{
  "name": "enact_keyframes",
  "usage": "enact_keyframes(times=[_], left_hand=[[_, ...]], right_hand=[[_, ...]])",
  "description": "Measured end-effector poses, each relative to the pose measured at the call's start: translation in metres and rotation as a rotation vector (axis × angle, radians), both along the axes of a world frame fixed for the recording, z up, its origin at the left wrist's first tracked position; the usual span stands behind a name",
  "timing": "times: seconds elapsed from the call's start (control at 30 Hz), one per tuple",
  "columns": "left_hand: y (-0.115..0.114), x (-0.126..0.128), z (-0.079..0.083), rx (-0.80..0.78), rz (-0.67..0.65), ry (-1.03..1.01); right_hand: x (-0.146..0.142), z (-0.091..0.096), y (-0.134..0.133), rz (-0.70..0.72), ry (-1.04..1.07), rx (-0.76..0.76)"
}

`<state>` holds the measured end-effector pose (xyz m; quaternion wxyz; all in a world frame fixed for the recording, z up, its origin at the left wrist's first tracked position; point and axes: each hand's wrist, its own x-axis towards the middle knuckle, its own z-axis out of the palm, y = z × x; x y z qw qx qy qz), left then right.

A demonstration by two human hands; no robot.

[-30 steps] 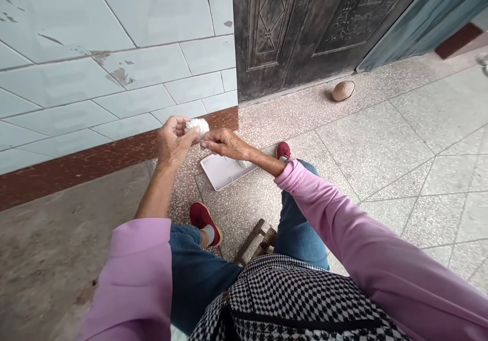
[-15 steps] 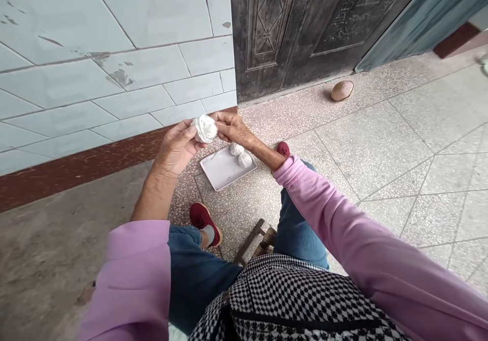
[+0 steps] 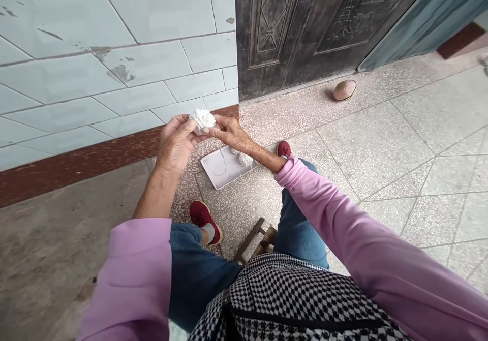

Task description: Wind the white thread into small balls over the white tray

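Note:
Between my two hands, above the floor, is a white crocheted flower (image 3: 203, 119) with ruffled edges. My left hand (image 3: 177, 140) pinches its left side with thumb and fingers. At its right side, my right hand (image 3: 233, 133) has the thumb pressed along the lower edge, fingers partly hidden behind. A thin white thread hangs from the flower down to a pale tray (image 3: 219, 181) on the floor. Inside the tray, near its far right corner, sits a ball of white yarn (image 3: 246, 159); another ball beside it is mostly covered by my right hand.
A tiled wall (image 3: 125, 76) rises at the left, beside a dark carved door (image 3: 282, 31). A pinkish rounded object (image 3: 344, 90) lies on the floor by the door. Between my legs is a low wooden stool (image 3: 249, 242). My red shoes (image 3: 200, 215) flank the tray.
The flower has turned in my hands and now shows a finer frilled side. My right thumb has come round to its near edge. The hanging thread now shows over the tray.

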<state>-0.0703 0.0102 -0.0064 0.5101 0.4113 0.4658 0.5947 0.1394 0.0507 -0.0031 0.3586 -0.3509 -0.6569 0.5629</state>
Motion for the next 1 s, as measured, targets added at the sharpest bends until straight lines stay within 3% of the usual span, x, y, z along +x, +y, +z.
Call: enact_keyframes(times=[0.27, 0.53, 0.67, 0.8, 0.9, 1.0], left_hand=[[-0.002, -0.001, 0.007, -0.010, -0.023, 0.079], [-0.006, 0.006, 0.004, -0.048, -0.023, 0.027], [-0.005, -0.001, 0.004, -0.045, -0.079, 0.064], [-0.001, -0.009, -0.002, -0.038, -0.008, 0.054], [0.004, -0.017, -0.007, -0.006, 0.067, 0.037], [0.008, -0.022, -0.012, -0.013, 0.111, 0.051]], right_hand=[[0.008, 0.021, -0.006, 0.134, 0.028, -0.119], [0.011, 0.029, -0.006, 0.112, -0.053, -0.128], [0.009, 0.014, 0.002, 0.150, 0.011, -0.143], [0.004, -0.014, 0.009, 0.198, 0.036, -0.124], [0.000, -0.027, 0.006, 0.211, -0.013, -0.025], [-0.002, -0.025, -0.001, 0.239, -0.084, 0.107]])
